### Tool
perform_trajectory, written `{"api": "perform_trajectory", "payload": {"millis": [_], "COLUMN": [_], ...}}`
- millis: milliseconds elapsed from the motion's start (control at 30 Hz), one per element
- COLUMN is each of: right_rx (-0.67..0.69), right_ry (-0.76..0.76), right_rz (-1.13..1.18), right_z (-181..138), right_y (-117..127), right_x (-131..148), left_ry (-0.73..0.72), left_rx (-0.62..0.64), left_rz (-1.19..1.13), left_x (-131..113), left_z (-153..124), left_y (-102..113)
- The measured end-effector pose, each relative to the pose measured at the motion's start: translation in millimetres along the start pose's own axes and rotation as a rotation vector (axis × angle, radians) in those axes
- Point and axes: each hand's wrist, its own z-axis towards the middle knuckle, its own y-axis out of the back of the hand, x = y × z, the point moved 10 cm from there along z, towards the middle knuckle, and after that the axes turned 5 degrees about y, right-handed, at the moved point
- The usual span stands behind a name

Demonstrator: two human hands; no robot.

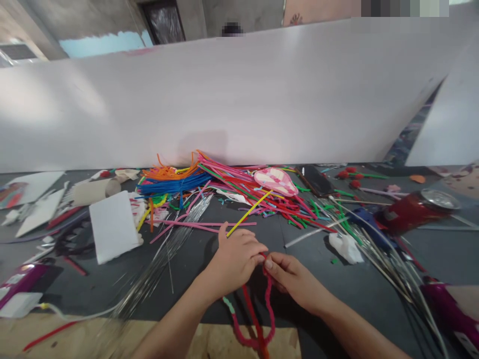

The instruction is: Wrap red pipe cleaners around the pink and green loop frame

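Over the front of the dark table, my left hand [239, 257] and my right hand [294, 276] meet with closed fingertips on a red pipe cleaner [265, 264]. Below them hangs a dark pink fuzzy pipe cleaner [271, 319], curved in a loop, with a pale green end [228, 305]. A straight red strand [251, 311] runs down through this loop. By my left thumb, a yellow pipe cleaner [249, 214] slants up; whether it touches the hand I cannot tell. Pink pipe cleaners [205, 226] lie just beyond. My fingers hide the exact join.
Bundled blue pipe cleaners [175, 187] and a pink patterned oval piece [276, 181] lie against the white board [224, 99]. Thin wires [160, 264] spread at left, near a white card [113, 227]. A phone [316, 180], red can [415, 212] and crumpled tissue [346, 248] are at right.
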Motion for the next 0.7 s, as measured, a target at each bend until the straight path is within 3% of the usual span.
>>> {"api": "perform_trajectory", "payload": {"millis": [133, 300, 433, 567, 700], "right_rx": [-0.020, -0.094, -0.096, -0.064, -0.014], "right_ry": [0.102, 0.115, 0.176, 0.213, 0.139], "right_rz": [-0.276, -0.709, -0.886, -0.848, -0.473], "right_z": [-3, -5, -6, -7, -5], "right_y": [-1, 1, -1, -1, 2], "right_x": [16, 17, 19, 25, 22], "left_ry": [-0.015, 0.004, 0.008, 0.010, 0.008], "left_rx": [0.000, 0.010, 0.001, -0.020, -0.038], "left_rz": [0.024, 0.062, 0.073, 0.062, 0.039], "left_x": [-1, 1, 0, 2, 3], "left_z": [0, 3, 3, 3, 4], "left_y": [-1, -5, -9, -8, -5]}}
